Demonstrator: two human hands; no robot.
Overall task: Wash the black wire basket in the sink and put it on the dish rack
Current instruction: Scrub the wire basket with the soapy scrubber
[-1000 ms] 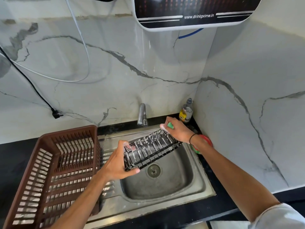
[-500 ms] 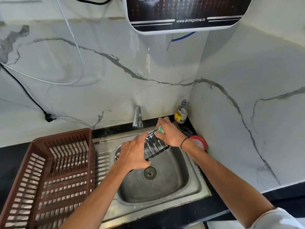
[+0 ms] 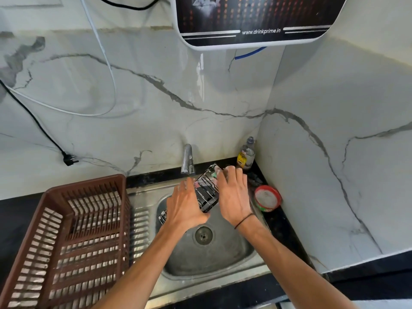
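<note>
The black wire basket [image 3: 206,191] is held tilted over the steel sink [image 3: 207,253], just below the tap [image 3: 187,160]. My left hand [image 3: 186,205] grips its near left side, back of the hand up, hiding much of the wire. My right hand [image 3: 233,195] holds a green sponge [image 3: 214,174] against the basket's far right end; only a sliver of sponge shows between the fingers. The brown plastic dish rack [image 3: 66,241] stands on the counter left of the sink.
A dish soap bottle [image 3: 246,156] stands in the back right corner, with a red round tub [image 3: 267,198] on the black counter in front of it. A water purifier [image 3: 256,18] hangs on the wall above. A black plug [image 3: 70,160] dangles at left.
The basket has turned from lying flat and broad to a steeper tilt nearer the tap. My left hand shifted from underneath its near edge to over its side; my right hand stayed at the far end.
</note>
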